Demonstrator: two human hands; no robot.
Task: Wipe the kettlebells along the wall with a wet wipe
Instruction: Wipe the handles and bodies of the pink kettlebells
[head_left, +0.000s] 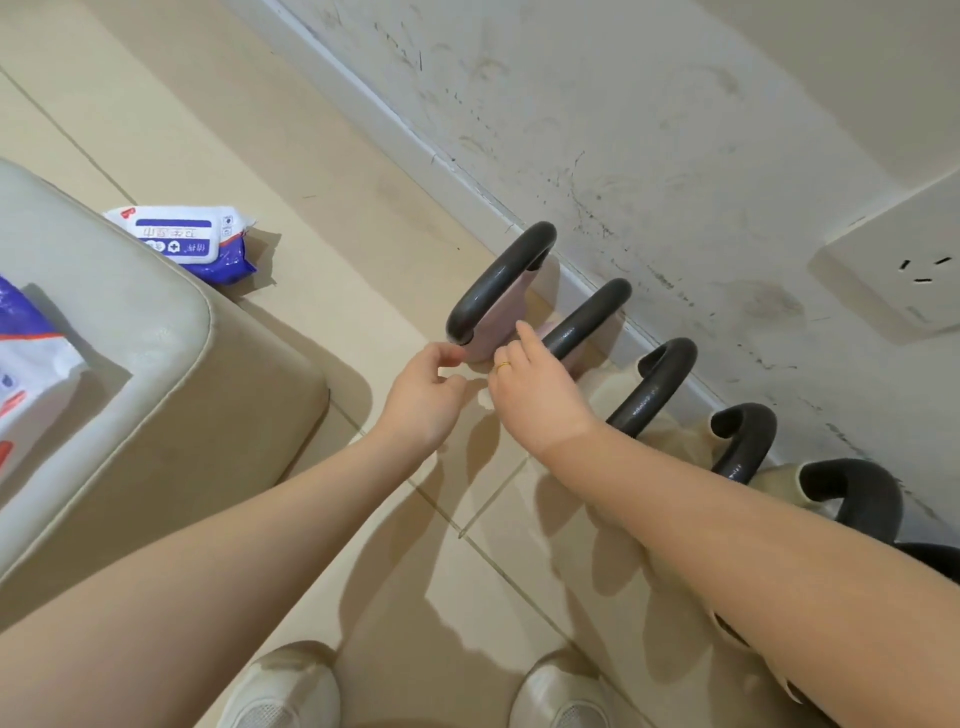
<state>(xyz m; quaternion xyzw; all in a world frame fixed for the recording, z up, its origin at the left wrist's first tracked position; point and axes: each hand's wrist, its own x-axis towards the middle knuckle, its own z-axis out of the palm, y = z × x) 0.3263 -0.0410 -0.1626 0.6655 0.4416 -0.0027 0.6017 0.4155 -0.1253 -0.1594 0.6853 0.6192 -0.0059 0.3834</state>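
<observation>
A scuffed white wall (649, 119) runs diagonally, and everything else sits relative to it. Well out from the wall, a pale cushioned bench (119, 332) fills the left side. A row of kettlebells (660, 384) with dark handles stands tight against the wall's base; the farthest one (496, 291) has a pink body. On the wall above the row sits a white socket plate (904, 270). On the floor tiles, away from the wall beside the bench, lies a wet wipe pack (192, 241), white and blue with Chinese characters I cannot read. Another pack (26, 353) rests on the bench. The left hand (423, 395) hovers by the pink kettlebell, fingers loosely curled, thumb and forefinger near together; whether they pinch anything I cannot tell. The right hand (535, 389), ringed, points a finger, the rest curled; a wipe is not clearly visible.
</observation>
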